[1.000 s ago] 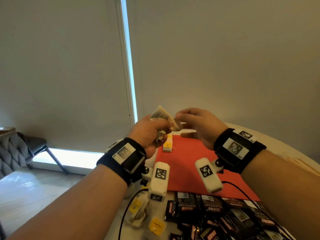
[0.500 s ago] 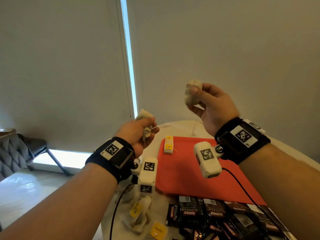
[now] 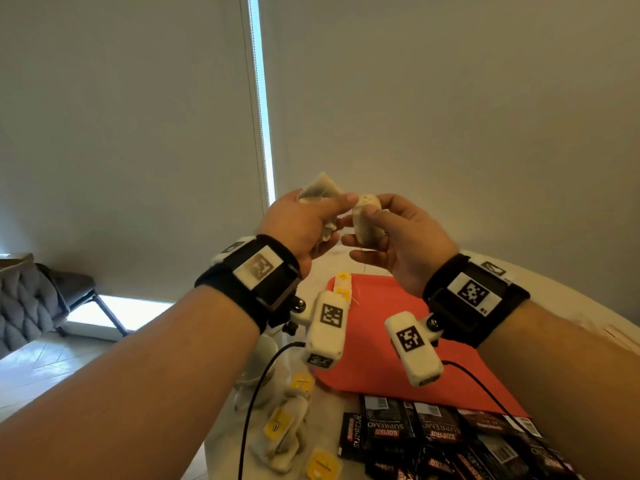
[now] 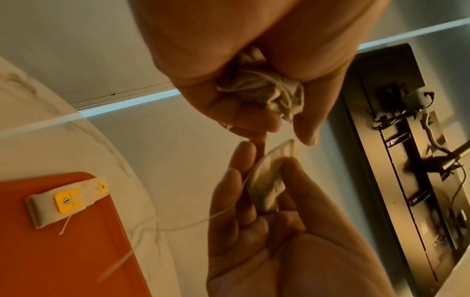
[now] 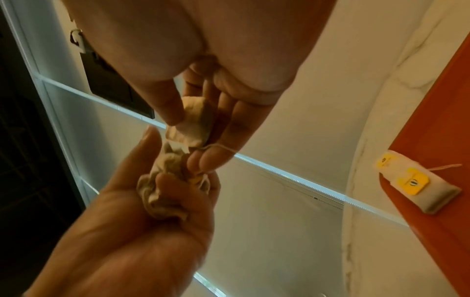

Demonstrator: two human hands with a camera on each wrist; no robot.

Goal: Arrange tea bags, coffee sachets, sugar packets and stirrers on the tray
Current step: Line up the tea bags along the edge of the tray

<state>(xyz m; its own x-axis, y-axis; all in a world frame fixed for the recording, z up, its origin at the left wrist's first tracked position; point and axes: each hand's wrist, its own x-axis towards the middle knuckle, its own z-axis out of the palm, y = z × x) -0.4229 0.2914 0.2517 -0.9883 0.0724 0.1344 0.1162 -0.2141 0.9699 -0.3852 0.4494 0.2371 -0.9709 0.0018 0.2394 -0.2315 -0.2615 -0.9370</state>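
Both hands are raised above the far left corner of the red tray [image 3: 381, 344]. My left hand [image 3: 337, 216] grips a crumpled bunch of tea bags [image 3: 320, 188], seen bunched in the fist [image 4: 267, 94] in the left wrist view. My right hand [image 3: 360, 228] pinches a single tea bag [image 3: 369, 223] between thumb and fingers [image 5: 195, 122], its string trailing down. The fingertips of both hands nearly touch. A yellow-tagged tea bag [image 3: 343, 285] lies on the tray's far left corner [image 4: 63, 201].
Dark coffee sachets [image 3: 433, 434] are heaped on the white round table [image 3: 571, 317] at the tray's near edge. Loose yellow-tagged tea bags [image 3: 287, 427] and a pale cup [image 3: 256, 368] sit left of the tray. A grey chair [image 3: 20, 299] stands far left.
Half a second ago my right hand was lifted high and apart with the single tea bag. It has come back down and left to meet my left hand, which has risen.
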